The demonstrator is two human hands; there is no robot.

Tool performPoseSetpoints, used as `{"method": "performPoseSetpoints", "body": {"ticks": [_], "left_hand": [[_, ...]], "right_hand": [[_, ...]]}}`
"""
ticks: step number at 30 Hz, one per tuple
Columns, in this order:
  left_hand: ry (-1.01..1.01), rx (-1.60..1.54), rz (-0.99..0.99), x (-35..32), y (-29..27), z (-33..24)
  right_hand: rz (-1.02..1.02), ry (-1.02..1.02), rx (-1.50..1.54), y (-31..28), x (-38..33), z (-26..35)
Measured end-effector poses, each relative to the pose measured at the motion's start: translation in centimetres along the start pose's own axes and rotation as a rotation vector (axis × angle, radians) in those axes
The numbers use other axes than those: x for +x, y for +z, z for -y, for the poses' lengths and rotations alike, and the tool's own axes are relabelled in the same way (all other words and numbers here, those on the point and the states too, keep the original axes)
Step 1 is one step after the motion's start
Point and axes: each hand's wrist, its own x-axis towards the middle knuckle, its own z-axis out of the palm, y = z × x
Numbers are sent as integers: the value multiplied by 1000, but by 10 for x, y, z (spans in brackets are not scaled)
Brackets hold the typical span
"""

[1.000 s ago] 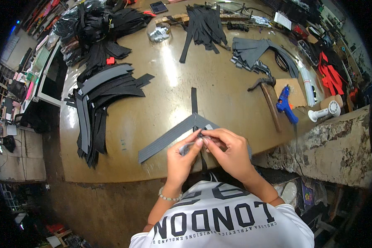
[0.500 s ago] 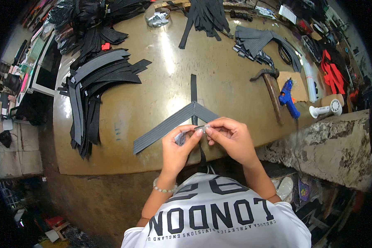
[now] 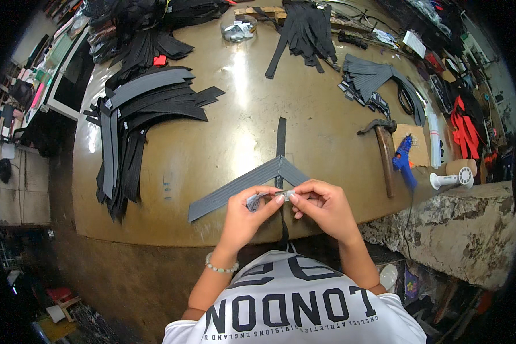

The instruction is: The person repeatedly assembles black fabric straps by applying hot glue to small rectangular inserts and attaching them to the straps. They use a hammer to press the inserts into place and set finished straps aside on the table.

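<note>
Left hand (image 3: pixel 247 211): fingers pinched narrow on a small silvery metal piece (image 3: pixel 285 195), thumb on top, wrist wearing a pale bead bracelet (image 3: pixel 221 268).
Right hand (image 3: pixel 322 207): fingers curled close, fingertips gripping the same metal piece from the other side.
Metal piece: held between both hands just above the near edge of the counter (image 3: pixel 212 137), at the narrow black strap (image 3: pixel 280 150).
Grey V-shaped band (image 3: pixel 243 184): flat on the counter, its point touching the black strap, its near arms partly under the hands.
Black strap: runs straight away from the person, through the point of the V.
Left side: fanned pile of dark strips (image 3: pixel 137 114).
Right side: hammer (image 3: pixel 384 152) beside a blue glue gun (image 3: pixel 403 160).
Far side: more dark strap bundles (image 3: pixel 305 26).
</note>
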Motion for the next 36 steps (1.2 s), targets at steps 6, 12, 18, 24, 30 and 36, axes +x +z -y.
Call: {"method": "performPoseSetpoints", "body": {"ticks": [6, 12, 18, 24, 30, 36], "left_hand": [[26, 295, -30, 18, -16, -10], [263, 677, -144, 46, -12, 1], [138, 589, -135, 48, -11, 7], [103, 631, -167, 47, -6, 4], [248, 661, -192, 44, -2, 7], [236, 682, -169, 43, -4, 11]], "right_hand": [[130, 73, -175, -10, 39, 8], [68, 82, -500, -11, 79, 4], [45, 126, -472, -10, 82, -3], [25, 140, -472, -7, 83, 2], [4, 49, -666, -13, 58, 20], [-9, -247, -1011, 11, 11, 1]]}}
